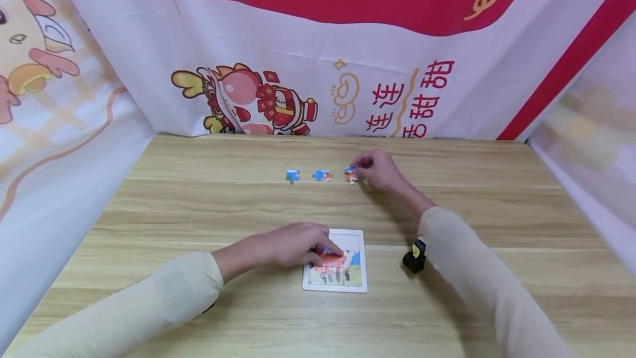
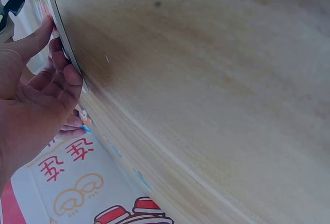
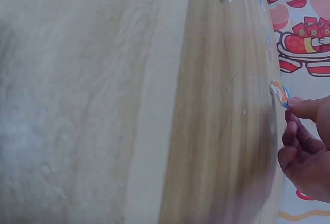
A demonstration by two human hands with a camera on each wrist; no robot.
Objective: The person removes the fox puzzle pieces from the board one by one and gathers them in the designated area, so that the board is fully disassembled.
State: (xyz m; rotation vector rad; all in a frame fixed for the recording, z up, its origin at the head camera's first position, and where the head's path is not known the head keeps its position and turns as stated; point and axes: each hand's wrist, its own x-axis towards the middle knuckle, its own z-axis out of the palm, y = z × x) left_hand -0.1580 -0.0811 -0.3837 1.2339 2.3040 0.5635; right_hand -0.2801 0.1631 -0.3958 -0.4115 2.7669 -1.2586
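Note:
My right hand point(image 1: 379, 170) pinches a jigsaw piece point(image 1: 350, 175) between thumb and fingertips at the far side of the table. Blue, orange and white show on that piece point(image 3: 279, 94) in the right wrist view, where it is tipped up from the wood. Two more jigsaw pieces, a blue and green one point(image 1: 292, 175) and a blue and orange one point(image 1: 322, 175), lie to its left in a row. Nearer me, my left hand point(image 1: 293, 243) rests on a white-framed puzzle board point(image 1: 364, 272), its fingers over the orange animal picture and hiding the upper left part.
The wooden table point(image 1: 199, 209) ends at a printed cloth point(image 1: 308, 32) hanging behind the pieces, with more cloth along both sides. A black device point(image 1: 414, 257) sits at the right sleeve point(image 1: 462, 258).

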